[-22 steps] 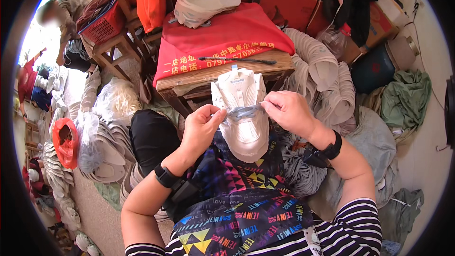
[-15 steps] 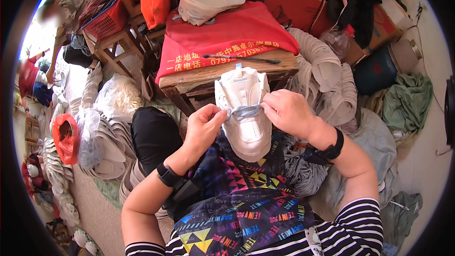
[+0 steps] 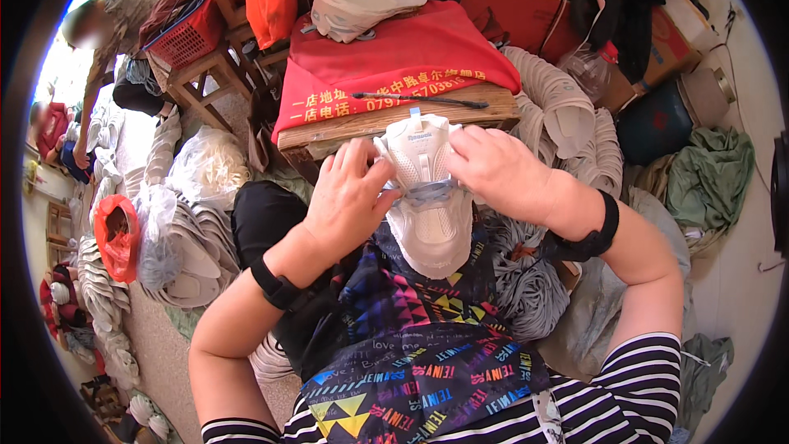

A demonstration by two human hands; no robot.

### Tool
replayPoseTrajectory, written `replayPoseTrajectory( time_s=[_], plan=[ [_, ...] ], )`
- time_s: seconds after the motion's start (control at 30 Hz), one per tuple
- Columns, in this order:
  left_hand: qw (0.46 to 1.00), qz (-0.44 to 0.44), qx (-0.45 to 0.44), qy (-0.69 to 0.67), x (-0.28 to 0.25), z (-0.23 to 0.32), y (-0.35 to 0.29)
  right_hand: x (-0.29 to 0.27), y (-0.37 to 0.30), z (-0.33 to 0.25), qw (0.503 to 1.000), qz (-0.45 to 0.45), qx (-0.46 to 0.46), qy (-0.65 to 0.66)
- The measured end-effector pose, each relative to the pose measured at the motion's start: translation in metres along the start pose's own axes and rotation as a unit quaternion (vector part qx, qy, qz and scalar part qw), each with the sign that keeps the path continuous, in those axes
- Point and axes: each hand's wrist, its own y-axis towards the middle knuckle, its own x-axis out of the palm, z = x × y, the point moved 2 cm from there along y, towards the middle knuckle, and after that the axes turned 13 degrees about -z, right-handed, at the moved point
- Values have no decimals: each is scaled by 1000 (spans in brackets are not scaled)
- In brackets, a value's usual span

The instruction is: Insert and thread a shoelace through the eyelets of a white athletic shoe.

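Note:
A white shoe upper (image 3: 431,234) rests against my apron, its tongue leaning toward the edge of a wooden stool. Across its middle runs a grey-blue shoelace (image 3: 432,191). My left hand (image 3: 349,197) is at the upper's left edge, thumb and curled fingers closed on the lace's left side. Over the right edge, my right hand (image 3: 503,171) has its fingers closed at the lace's other side. The fingers hide the lace ends and part of both eyelet edges.
Ahead stands the wooden stool (image 3: 329,145) under a red cloth (image 3: 394,53). A thin dark tool (image 3: 419,101) and another shoe upper (image 3: 362,4) lie on it. Grey laces (image 3: 526,300) are bundled at my right; stacked uppers (image 3: 193,251) lie left. A person (image 3: 127,25) is far left.
Both hands have moved up and inward over the sides of the upper, and the elbows have spread outward. The lace now lies closer across the upper, its loose loops less visible.

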Motion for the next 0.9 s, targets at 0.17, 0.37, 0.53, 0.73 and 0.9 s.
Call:
replayPoseTrajectory(
  time_s=[0.17,0.37,0.53,0.73,0.9],
  plan=[
    [988,-122,90,17,-12,-12,12,-2,9,20,984,-62,-18,166],
    [984,-137,109,3,-7,-22,21,0,11,34,956,-160,-42,243],
    [984,-163,64,-44,-4,-29,16,12,8,34,962,-148,-16,228],
    [963,-164,43,-208,6,-31,14,27,14,36,918,-112,11,380],
    [963,23,-47,-266,40,-28,10,44,16,21,898,-36,109,424]
  ],
)
